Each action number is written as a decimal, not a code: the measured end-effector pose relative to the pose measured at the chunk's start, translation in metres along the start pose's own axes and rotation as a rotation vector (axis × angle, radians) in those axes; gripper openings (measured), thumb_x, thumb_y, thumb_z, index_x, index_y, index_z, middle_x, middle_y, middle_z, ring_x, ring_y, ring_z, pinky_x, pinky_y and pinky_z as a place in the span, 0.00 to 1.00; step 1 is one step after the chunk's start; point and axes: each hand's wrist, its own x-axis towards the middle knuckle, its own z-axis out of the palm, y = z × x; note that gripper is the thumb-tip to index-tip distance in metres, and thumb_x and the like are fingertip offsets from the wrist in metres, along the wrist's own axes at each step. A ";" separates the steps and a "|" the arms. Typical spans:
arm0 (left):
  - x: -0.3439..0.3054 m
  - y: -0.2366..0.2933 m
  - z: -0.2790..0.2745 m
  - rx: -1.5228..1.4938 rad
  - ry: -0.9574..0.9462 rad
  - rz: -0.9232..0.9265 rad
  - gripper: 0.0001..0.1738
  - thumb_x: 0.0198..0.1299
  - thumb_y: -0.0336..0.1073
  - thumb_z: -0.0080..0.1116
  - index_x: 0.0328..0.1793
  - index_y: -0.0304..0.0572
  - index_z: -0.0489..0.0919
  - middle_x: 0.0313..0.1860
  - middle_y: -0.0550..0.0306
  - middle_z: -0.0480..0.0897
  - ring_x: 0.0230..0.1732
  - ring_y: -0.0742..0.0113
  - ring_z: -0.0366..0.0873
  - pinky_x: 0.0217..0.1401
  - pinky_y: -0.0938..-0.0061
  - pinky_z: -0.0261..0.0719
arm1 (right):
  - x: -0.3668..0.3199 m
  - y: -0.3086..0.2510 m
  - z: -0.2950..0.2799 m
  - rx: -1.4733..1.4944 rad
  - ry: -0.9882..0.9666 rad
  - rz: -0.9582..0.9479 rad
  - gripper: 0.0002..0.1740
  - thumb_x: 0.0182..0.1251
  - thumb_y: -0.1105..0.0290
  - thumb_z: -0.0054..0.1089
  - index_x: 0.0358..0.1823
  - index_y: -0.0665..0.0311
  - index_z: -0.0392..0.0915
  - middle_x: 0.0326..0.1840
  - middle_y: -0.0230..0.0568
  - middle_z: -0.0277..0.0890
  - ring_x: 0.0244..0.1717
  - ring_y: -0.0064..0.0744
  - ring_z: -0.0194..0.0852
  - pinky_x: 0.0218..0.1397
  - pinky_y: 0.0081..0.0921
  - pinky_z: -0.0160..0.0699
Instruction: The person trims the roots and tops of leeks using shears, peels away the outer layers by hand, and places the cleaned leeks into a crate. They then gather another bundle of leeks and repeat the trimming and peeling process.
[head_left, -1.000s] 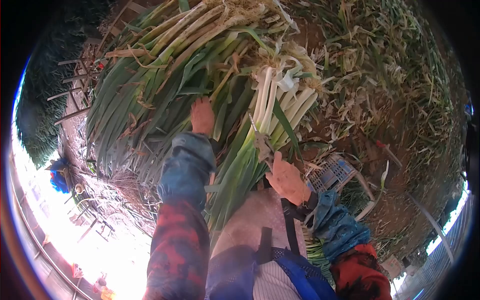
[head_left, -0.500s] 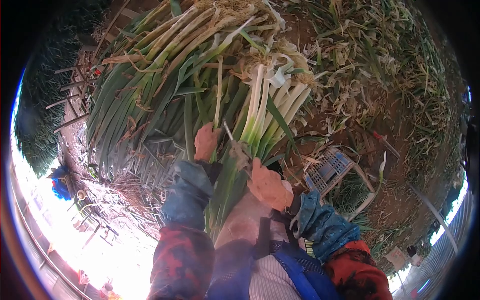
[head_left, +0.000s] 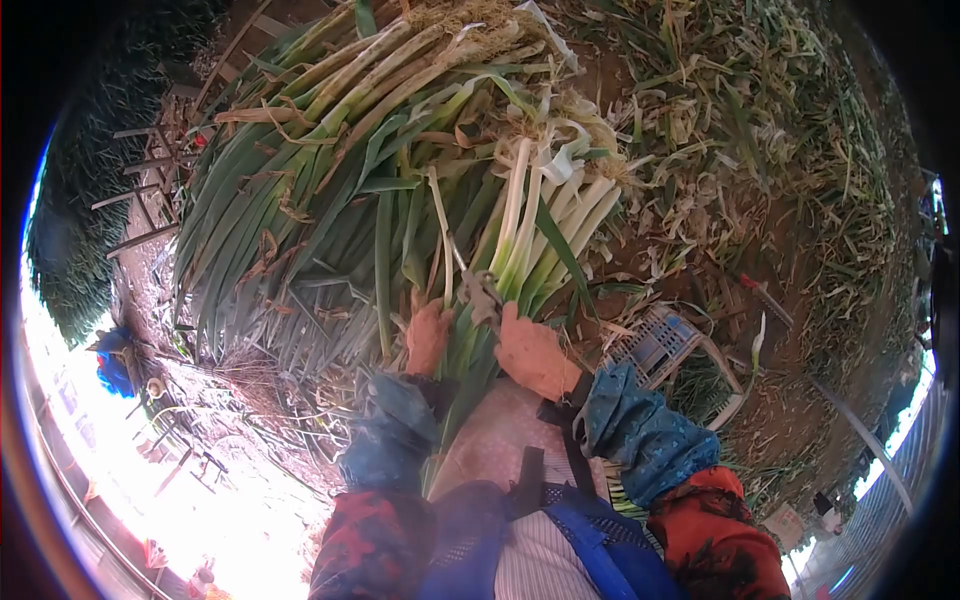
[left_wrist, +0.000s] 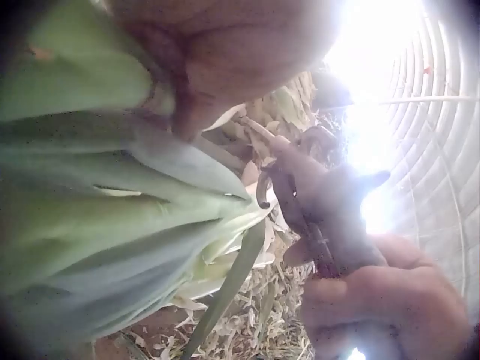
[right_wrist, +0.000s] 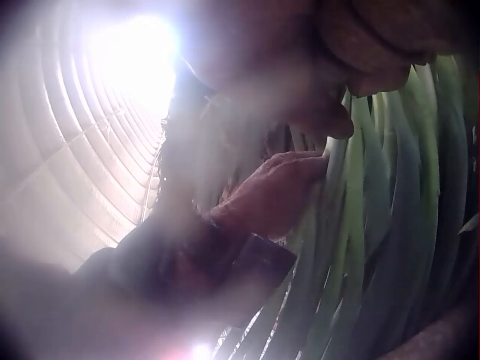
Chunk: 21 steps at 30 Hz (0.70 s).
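My left hand [head_left: 428, 335] grips a single green onion [head_left: 442, 215] by its leafy part, and the pale stalk points away from me. In the left wrist view the thumb side of that hand [left_wrist: 240, 60] lies against broad green leaves. My right hand [head_left: 540, 355] holds a grey air blow gun [head_left: 482, 300], its thin metal nozzle angled up beside the stalk. Trigger and body of the gun [left_wrist: 319, 202] show in the left wrist view. Cleaned green onions with white stalks [head_left: 580, 225] lie just beyond the gun, their leaves toward my lap.
A large heap of untrimmed green onions [head_left: 290, 190] spreads at the left and back, roots [head_left: 470, 20] away from me. Peeled leaves and scraps [head_left: 730, 150] cover the ground on the right. A blue-grey plastic crate [head_left: 660, 345] stands right of my right hand.
My left hand reached into the heap, then drew back toward me with one green onion. The right hand with the blow gun moved left, close beside it.
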 end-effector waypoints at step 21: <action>-0.003 0.054 0.060 0.345 0.018 0.214 0.13 0.60 0.42 0.49 0.50 0.51 0.72 0.28 0.42 0.80 0.33 0.42 0.79 0.34 0.52 0.72 | -0.013 0.045 -0.046 0.099 0.172 0.202 0.26 0.56 0.63 0.57 0.48 0.72 0.58 0.29 0.63 0.73 0.33 0.66 0.71 0.35 0.53 0.69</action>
